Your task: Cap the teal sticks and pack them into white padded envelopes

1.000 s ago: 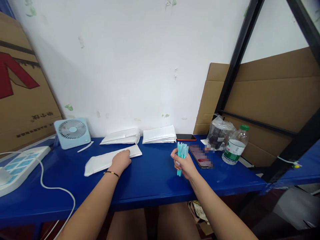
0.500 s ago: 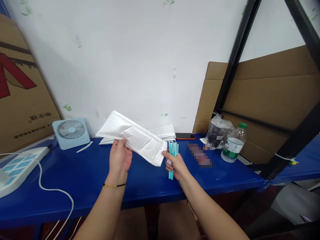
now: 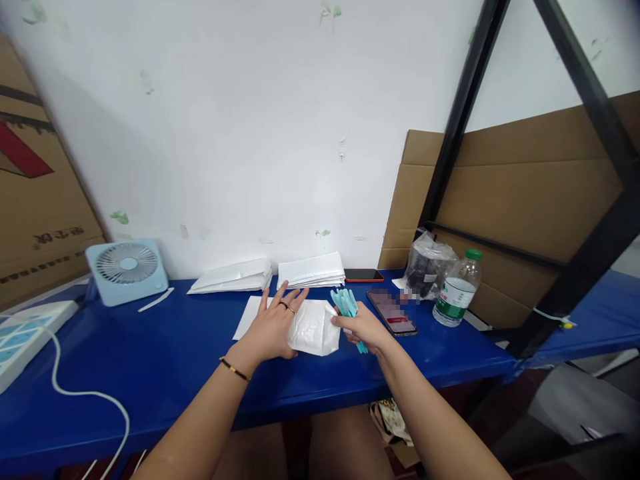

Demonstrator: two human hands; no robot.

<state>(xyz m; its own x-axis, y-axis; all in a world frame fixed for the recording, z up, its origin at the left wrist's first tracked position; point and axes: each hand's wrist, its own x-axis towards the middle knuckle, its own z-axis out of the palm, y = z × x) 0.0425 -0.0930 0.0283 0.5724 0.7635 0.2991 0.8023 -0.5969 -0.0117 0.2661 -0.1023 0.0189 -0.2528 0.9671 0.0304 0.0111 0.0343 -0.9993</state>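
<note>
A white padded mailer [image 3: 315, 328] lies on the blue table [image 3: 190, 360], its one end pointing at my right side. My left hand [image 3: 273, 327] rests flat across the mailer's middle with fingers spread. A bundle of thin turquoise plastic sticks [image 3: 344, 301] is gripped in my right hand [image 3: 367, 327]; their exact kind is too small to tell. The right thumb is at the mailer's right end, touching or very near it. Part of the mailer is hidden under my left hand.
Two stacks of white mailers, a left one [image 3: 233, 275] and a right one [image 3: 310, 270], lie by the wall. Phones [image 3: 364, 275], a bottle [image 3: 456, 293] and a bagged dark object [image 3: 425, 270] stand right; a blue fan [image 3: 127, 270] and a power strip [image 3: 35, 337] left.
The mailer has come down from the air onto the table. My left hand has gone from pinching its edge to lying flat on it. The right hand still holds the turquoise sticks.
</note>
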